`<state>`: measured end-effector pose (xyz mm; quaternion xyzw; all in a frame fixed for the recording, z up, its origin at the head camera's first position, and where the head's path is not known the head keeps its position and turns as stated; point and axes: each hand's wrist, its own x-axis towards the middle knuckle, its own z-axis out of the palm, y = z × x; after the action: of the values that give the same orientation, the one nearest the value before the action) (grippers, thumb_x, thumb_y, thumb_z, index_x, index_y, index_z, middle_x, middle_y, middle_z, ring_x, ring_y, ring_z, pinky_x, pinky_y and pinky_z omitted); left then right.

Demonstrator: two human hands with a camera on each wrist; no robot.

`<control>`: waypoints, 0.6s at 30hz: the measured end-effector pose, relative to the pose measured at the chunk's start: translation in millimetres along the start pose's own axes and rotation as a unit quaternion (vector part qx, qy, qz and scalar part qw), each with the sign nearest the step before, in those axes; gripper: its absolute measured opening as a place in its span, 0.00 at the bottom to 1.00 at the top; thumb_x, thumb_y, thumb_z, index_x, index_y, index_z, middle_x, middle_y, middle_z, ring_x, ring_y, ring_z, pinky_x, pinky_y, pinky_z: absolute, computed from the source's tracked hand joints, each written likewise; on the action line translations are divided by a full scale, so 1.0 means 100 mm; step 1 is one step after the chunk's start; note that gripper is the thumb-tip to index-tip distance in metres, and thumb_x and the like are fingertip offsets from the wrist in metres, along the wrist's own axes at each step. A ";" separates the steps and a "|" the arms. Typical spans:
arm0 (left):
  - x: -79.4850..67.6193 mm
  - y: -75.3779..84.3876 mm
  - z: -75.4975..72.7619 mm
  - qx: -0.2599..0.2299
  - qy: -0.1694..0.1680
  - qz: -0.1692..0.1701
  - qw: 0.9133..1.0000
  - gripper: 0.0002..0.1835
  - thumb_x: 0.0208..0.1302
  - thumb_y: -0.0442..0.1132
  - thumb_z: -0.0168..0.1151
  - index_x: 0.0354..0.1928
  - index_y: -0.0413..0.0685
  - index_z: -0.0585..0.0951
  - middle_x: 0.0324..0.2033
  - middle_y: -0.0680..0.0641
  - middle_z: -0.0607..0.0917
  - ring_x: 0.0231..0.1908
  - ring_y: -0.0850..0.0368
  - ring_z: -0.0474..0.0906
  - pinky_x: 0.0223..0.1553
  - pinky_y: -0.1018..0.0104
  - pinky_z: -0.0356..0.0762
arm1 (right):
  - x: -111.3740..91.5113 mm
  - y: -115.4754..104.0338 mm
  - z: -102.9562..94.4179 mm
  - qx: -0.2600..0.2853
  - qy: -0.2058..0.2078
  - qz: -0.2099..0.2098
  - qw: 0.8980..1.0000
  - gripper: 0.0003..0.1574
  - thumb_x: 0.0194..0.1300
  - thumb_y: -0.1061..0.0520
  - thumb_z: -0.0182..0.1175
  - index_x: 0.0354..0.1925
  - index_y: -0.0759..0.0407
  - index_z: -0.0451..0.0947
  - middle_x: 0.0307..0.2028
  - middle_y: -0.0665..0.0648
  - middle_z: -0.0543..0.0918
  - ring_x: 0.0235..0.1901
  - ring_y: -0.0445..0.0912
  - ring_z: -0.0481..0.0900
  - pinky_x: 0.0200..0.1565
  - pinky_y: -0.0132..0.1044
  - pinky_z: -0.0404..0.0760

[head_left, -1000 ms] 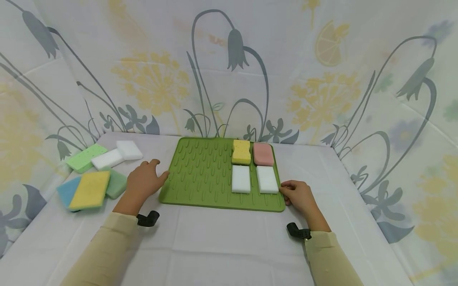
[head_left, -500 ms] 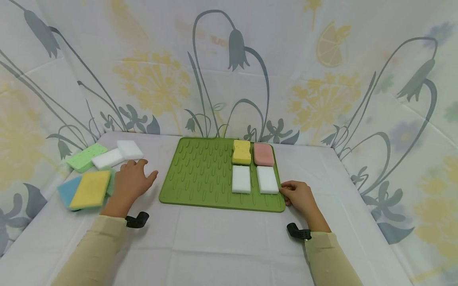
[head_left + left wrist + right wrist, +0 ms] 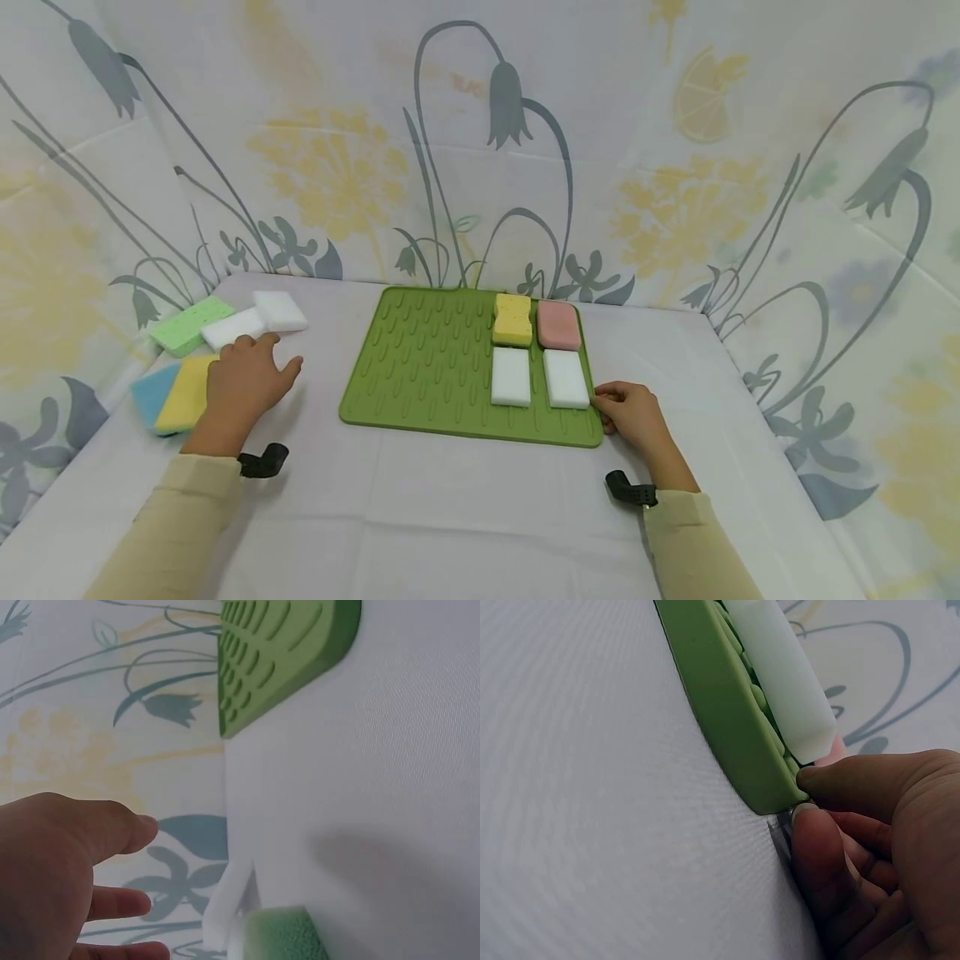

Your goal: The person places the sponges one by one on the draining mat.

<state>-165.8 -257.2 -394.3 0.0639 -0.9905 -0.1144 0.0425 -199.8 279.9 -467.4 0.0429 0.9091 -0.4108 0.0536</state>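
My left hand (image 3: 243, 383), fingers spread and holding nothing, hovers over the loose sponges on the left. Beneath and beside it lie a yellow scouring sponge (image 3: 187, 396), partly covered by the hand, and a blue sponge (image 3: 150, 394). A green sponge (image 3: 283, 934), hidden under the hand in the head view, shows at the bottom of the left wrist view. On the right, my right hand (image 3: 633, 415) pinches the edge of the green ribbed mat (image 3: 420, 358) near its front corner. The mat carries a yellow sponge (image 3: 512, 321), a pink sponge (image 3: 558, 325) and two white sponges (image 3: 511, 377).
Behind the left hand lie a light green sponge (image 3: 191, 327) and two white sponges (image 3: 280, 311). A patterned cloth (image 3: 330, 183) hangs behind the white-covered table (image 3: 450, 517).
My left hand has moved left, away from the mat's left edge and over the sponge pile, covering the green sponge. The right hand keeps its hold on the mat; the view has shifted slightly.
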 end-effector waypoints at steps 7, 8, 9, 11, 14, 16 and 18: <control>-0.04 -0.19 -0.04 -0.006 -0.005 -0.023 1.000 0.33 0.67 0.53 0.49 0.63 0.32 0.66 0.53 0.21 0.67 0.50 0.23 0.62 0.43 0.33 0.65 | 0.00 0.00 0.01 0.008 -0.003 0.002 1.000 0.22 0.65 0.52 0.61 0.52 0.66 0.79 0.33 0.57 0.86 0.22 0.42 0.80 0.26 0.35 0.82; -0.05 -0.21 -0.05 -0.006 -0.005 -0.026 1.000 0.33 0.67 0.52 0.48 0.63 0.31 0.66 0.53 0.21 0.66 0.50 0.23 0.61 0.43 0.33 0.65 | 0.00 0.00 0.01 0.009 -0.003 0.002 1.000 0.22 0.65 0.53 0.61 0.52 0.66 0.79 0.33 0.57 0.86 0.22 0.42 0.80 0.26 0.35 0.82; -0.06 -0.23 -0.05 -0.006 -0.004 -0.028 1.000 0.33 0.67 0.52 0.48 0.63 0.31 0.65 0.53 0.21 0.66 0.50 0.22 0.61 0.43 0.32 0.64 | 0.00 -0.01 0.00 0.009 -0.002 0.002 1.000 0.22 0.65 0.53 0.61 0.52 0.65 0.79 0.33 0.57 0.86 0.22 0.43 0.80 0.27 0.35 0.82; -0.07 -0.27 -0.07 -0.005 -0.004 -0.032 0.999 0.32 0.67 0.51 0.47 0.62 0.30 0.65 0.52 0.20 0.65 0.50 0.22 0.60 0.43 0.32 0.63 | 0.00 0.00 0.00 0.009 -0.002 0.001 1.000 0.22 0.66 0.53 0.61 0.52 0.66 0.79 0.33 0.57 0.86 0.22 0.42 0.80 0.27 0.35 0.82; -0.09 -0.33 -0.08 -0.007 -0.005 -0.039 0.999 0.32 0.65 0.49 0.47 0.62 0.29 0.64 0.51 0.20 0.65 0.49 0.21 0.59 0.42 0.32 0.62 | 0.00 0.00 0.00 0.008 -0.002 0.001 1.000 0.22 0.66 0.53 0.61 0.52 0.65 0.79 0.33 0.57 0.86 0.22 0.42 0.80 0.27 0.35 0.82; -0.09 -0.38 -0.07 -0.007 -0.004 -0.043 0.999 0.31 0.64 0.48 0.46 0.61 0.29 0.64 0.50 0.20 0.64 0.48 0.21 0.59 0.41 0.32 0.61 | 0.00 0.00 0.00 0.007 -0.001 0.003 1.000 0.22 0.65 0.53 0.61 0.52 0.65 0.79 0.32 0.57 0.86 0.21 0.42 0.80 0.27 0.35 0.82; -0.08 -0.44 -0.06 -0.010 -0.002 -0.046 0.999 0.32 0.63 0.48 0.47 0.61 0.29 0.64 0.49 0.20 0.64 0.48 0.21 0.59 0.40 0.32 0.61 | 0.00 0.00 0.00 0.005 -0.001 0.003 1.000 0.22 0.66 0.52 0.61 0.52 0.65 0.79 0.32 0.57 0.86 0.21 0.42 0.80 0.27 0.35 0.82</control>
<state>-152.7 -299.7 -399.1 0.1088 -0.9854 -0.1262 0.0358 -199.7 279.7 -467.6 0.0455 0.9067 -0.4156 0.0559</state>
